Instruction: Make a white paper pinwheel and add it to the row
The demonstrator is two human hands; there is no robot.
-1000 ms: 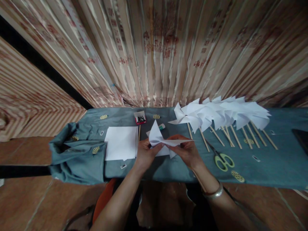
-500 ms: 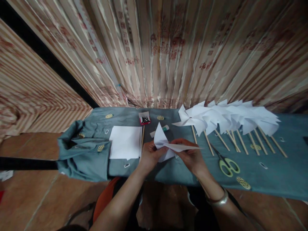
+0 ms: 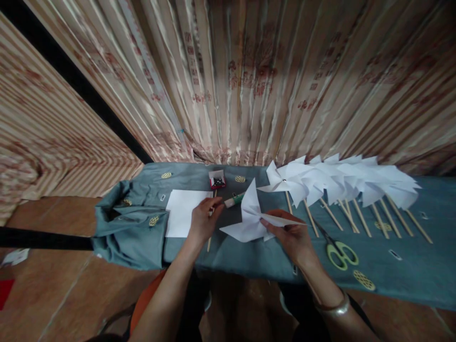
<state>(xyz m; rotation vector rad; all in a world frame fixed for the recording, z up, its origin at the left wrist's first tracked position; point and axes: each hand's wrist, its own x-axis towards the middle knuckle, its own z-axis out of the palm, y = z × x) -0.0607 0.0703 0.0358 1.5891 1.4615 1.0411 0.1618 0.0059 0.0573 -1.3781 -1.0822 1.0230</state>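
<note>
Seemingly gathering blades, your right hand should steady its pinched pinwheel near the table's front edge; your left hand's grip is unclear.

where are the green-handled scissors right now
In the head view, the green-handled scissors lie on the blue-grey cloth to the right of the right hand, near the wooden sticks of the row of white paper pinwheels.

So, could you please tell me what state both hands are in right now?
Left hand: fingers curled, near the wooden stick; whether it grips anything cannot be told.
Right hand: closed, holding the white paper pinwheel.
</note>
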